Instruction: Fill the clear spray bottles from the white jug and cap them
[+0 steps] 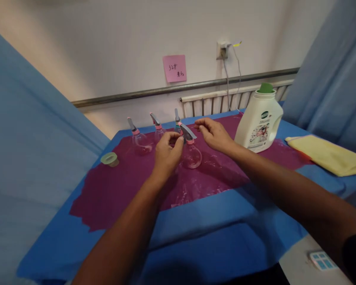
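Note:
A clear, round spray bottle (192,157) with a pink collar and a grey trigger head stands on the purple sheet. My left hand (168,152) is closed at its left side, thumb and forefinger together at the trigger under the pink nozzle. To the right of the trigger head is my right hand (215,134), fingers loosely bent and apart, holding nothing. Behind are more spray bottles: one (141,142) at the left, another (159,132) in the middle, and a bluish one (178,126) partly hidden by the front bottle and my left hand.
A white jug (258,122) with a green cap stands right of my right hand. The yellow cloth (329,154) lies at the far right. At the left sits a small green cup (109,159). Wall, rail (148,93) and blue curtains border the purple sheet (121,194).

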The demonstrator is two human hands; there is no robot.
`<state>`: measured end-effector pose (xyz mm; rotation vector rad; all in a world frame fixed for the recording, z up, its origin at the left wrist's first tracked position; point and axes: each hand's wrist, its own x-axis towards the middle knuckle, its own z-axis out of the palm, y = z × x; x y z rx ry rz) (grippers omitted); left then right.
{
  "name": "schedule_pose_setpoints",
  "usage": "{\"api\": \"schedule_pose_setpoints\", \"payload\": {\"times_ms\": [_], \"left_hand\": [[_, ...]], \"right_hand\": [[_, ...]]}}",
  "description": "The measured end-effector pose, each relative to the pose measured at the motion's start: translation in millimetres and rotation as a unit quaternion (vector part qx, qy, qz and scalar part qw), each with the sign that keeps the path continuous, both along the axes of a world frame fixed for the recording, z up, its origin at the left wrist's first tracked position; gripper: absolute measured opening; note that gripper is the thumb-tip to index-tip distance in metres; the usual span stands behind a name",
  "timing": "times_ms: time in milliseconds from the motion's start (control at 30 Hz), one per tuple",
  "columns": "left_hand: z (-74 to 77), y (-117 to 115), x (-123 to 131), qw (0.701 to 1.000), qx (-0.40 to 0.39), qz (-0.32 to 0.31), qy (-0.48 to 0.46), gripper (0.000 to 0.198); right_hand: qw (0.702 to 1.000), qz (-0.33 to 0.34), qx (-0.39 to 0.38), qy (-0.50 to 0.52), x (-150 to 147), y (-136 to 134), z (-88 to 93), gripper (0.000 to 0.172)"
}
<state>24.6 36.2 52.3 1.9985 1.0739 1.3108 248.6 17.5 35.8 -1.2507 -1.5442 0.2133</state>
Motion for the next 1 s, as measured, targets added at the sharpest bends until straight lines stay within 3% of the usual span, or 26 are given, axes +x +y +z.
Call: {"api": "schedule_pose_setpoints", "payload": {"times_ms": [100,200,367,467,767,1000], "left_hand": [[-19.7,7.7,4.8,0.999,-0.006,0.007,-0.038,0.019],[-45.1,6.2,0.0,1.0,0.003,-0.018,-0.015,0.035],[-76.3,-1.2,-11.0,0.993,-0.023,-0.088,0.074,0.078],[-81.6,-4.0,-12.5,0.988,-0.046,-0.105,0.104,0.093],[-84.1,3.4,-8.0,0.993,0.009,-0.079,0.087,0.083],[-86.7,6.2,-12.9,0.991,0.001,-0.072,0.109,0.079]], "right_hand": [[0.998,0.005,0.026,0.064,-9.9,5.1,-17.5,0.031],[0.996,-0.004,0.032,0.088,-16.2,-6.3,-40.4,0.033],[0.999,0.02,0.026,0.002,-18.0,-31.3,-62.4,0.034],[0.998,0.048,0.026,-0.038,-18.6,-36.8,-63.4,0.034],[0.998,0.055,0.02,-0.035,-23.9,-35.4,-66.4,0.039],[0.998,0.057,0.002,-0.032,-20.2,-32.6,-70.7,0.041]]}}
